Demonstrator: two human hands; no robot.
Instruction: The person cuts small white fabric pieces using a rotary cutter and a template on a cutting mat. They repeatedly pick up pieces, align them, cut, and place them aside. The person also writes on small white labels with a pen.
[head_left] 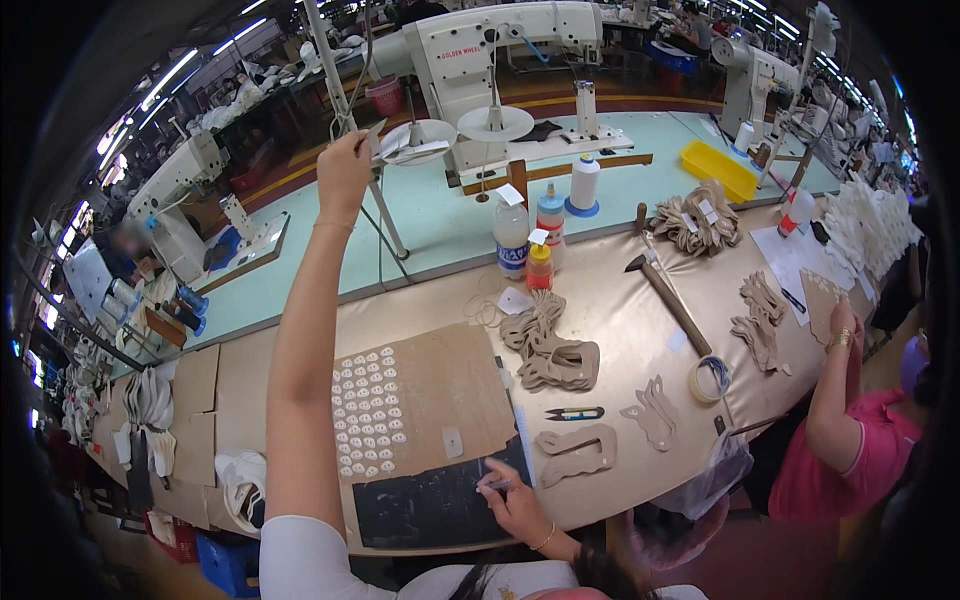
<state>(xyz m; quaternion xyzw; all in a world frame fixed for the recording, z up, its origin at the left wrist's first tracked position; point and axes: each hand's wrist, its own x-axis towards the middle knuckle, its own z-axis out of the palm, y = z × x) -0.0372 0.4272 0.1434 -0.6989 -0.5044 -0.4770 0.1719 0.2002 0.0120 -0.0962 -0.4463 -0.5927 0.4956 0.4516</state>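
Note:
My left hand (345, 165) is raised at the end of an outstretched arm, its fingers closed on a small pale flat piece (376, 130). It is beside a white round thread-stand dish (418, 153) with white slips in it. Low in the middle, my right hand (522, 512) hovers at the edge of a black board (430, 515), fingers bent round something small and pale that I cannot make out. A brown cardboard sheet (440, 375) overlaps the board; rows of small white oval pieces (368, 412) cover its left part. A small pale tag (452, 442) lies near its lower edge.
Right of the board lie thread snips (575, 413), beige cut pieces (580, 455), a hammer (670, 300) and a tape roll (709, 378). Bottles (511, 240) and a thread cone (584, 185) stand behind. A co-worker in pink (840, 450) works at the right. Sewing machines (500, 50) stand beyond.

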